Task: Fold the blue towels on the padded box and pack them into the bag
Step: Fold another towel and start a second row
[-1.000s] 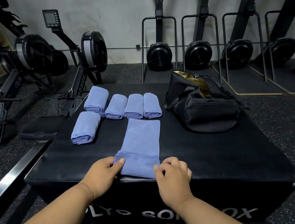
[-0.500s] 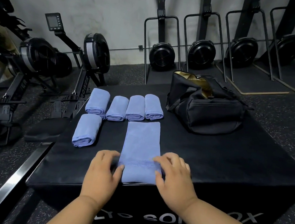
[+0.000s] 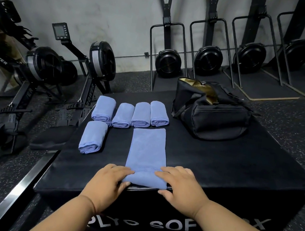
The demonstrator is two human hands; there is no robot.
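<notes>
A long blue towel (image 3: 147, 149) lies flat on the black padded box (image 3: 228, 163), its near end turned over into a small roll at the box's front edge. My left hand (image 3: 109, 183) grips the roll's left end, thumb beneath and fingers on top. My right hand (image 3: 179, 184) grips its right end the same way. Several rolled blue towels (image 3: 130, 113) sit in a row behind it, and one more rolled towel (image 3: 92, 137) lies to the left. The black bag (image 3: 217, 113) stands open at the box's far right, showing a gold lining.
Rowing machines (image 3: 44, 67) stand on the floor to the left. Upright stored machines (image 3: 208, 59) line the back wall. A metal rail (image 3: 22, 182) runs along the floor at the box's left front. The box's right half holds only the bag.
Both hands have closed in over the towel's near end and rolled it a little further away from me. The head view shifted slightly.
</notes>
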